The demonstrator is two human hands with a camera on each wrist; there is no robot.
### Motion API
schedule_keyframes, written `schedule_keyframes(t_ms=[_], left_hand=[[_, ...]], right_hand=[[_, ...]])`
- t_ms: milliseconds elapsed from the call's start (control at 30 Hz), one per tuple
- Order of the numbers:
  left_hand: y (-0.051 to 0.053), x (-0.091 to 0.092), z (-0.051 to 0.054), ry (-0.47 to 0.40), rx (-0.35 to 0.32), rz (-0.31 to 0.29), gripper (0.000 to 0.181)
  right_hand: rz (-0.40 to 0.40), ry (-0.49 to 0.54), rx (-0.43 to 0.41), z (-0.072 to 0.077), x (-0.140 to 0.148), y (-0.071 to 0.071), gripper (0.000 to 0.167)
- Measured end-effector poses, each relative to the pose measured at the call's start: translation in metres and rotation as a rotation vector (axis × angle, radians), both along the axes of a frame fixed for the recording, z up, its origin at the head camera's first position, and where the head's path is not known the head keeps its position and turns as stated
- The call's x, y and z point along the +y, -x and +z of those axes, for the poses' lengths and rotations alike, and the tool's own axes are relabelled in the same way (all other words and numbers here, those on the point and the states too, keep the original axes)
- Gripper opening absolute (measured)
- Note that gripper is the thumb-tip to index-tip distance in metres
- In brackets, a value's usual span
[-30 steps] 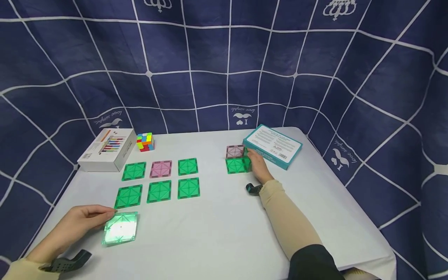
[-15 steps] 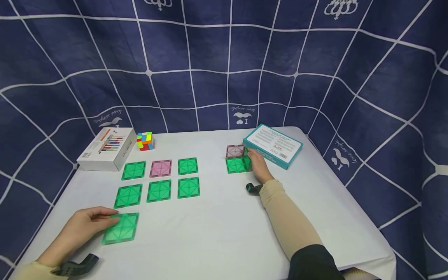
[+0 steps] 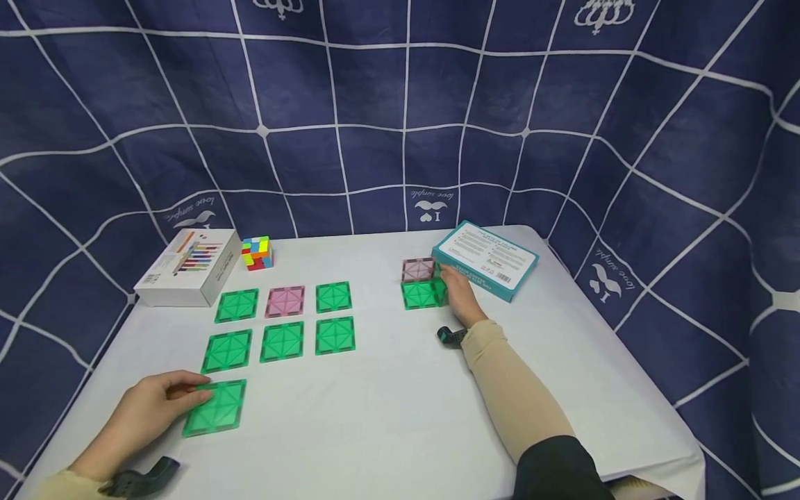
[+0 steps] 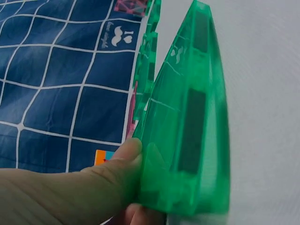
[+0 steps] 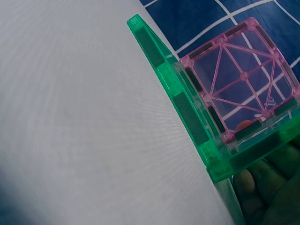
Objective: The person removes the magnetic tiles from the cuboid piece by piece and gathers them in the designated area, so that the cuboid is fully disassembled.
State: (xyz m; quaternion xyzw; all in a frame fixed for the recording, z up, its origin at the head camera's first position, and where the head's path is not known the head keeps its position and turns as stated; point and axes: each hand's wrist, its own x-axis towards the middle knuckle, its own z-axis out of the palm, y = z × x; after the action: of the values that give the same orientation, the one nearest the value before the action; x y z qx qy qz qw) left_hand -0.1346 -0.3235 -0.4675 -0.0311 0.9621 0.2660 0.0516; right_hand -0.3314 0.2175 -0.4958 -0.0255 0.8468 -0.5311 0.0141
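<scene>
Low at the front left, my left hand pinches a green magnetic tile by its left edge. The left wrist view shows the thumb on the near corner of this tile. At the right, my right hand holds an upright green magnetic tile from its outer side. That tile stands on the right edge of a flat green tile. A pink tile stands upright along the back edge, meeting the green one at the corner. Part of the right fingers shows through the green tile.
Two rows of flat tiles lie left of centre, several green and one pink. Behind them are a white box and a puzzle cube. A teal box lies behind the right hand. A blue checked curtain surrounds the white table.
The left hand has shifted slightly right, its fingers reaching further over its tile, whose glare has gone as its tilt changed. The right hand has stayed at the upright tile.
</scene>
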Motion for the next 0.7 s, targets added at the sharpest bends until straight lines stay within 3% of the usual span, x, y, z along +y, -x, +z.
schedule_keyframes(t_ms=[267,433,567,700], left_hand=[[0.003,-0.001,-0.001,0.038,0.03,-0.021,0.041],[0.004,0.006,0.003,0.11,0.098,-0.049,0.036],[0.001,0.032,0.016,0.185,0.253,-0.076,0.03],[0.01,0.078,0.033,0.136,0.355,-0.158,0.023]], right_hand=[[-0.002,0.003,0.004,-0.001,0.001,0.001,0.062],[0.01,0.008,0.025,0.001,0.002,0.0,0.062],[-0.002,0.025,0.03,0.0,0.0,-0.001,0.061],[-0.028,0.031,0.032,0.0,-0.002,-0.002,0.059]])
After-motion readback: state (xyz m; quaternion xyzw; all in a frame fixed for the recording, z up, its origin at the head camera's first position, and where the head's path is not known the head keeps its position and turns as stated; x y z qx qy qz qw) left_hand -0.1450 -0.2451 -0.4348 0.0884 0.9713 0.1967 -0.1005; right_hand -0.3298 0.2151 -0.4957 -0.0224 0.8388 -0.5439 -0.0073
